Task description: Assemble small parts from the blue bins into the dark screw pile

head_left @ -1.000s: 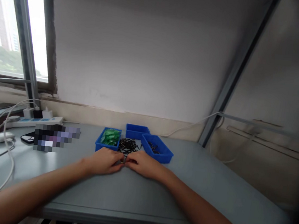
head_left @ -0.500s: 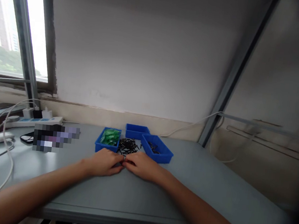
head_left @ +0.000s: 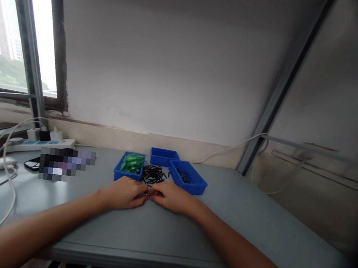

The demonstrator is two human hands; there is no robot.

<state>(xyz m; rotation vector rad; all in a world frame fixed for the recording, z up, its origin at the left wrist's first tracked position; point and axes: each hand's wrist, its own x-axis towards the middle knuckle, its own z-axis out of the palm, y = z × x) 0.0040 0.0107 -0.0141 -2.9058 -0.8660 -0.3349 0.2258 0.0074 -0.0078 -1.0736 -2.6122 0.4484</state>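
My left hand and my right hand meet fingertip to fingertip low over the grey table. Both are closed in a pinch; a tiny item seems to sit between the fingertips, too small to name. Just beyond them lies a loose pile of black screws. A blue bin with green plastic packets stands behind my left hand. To the right, behind my right hand, an angled blue bin holds some small dark metal pieces.
Another blue bin stands at the back by the wall. On the left are a white power strip with plugs, a blurred-out item and a white cable that crosses the table edge. A metal post rises at the right.
My fingertips have drawn very slightly apart, with a small gap now showing between the hands. The bins and the screw pile stay put.
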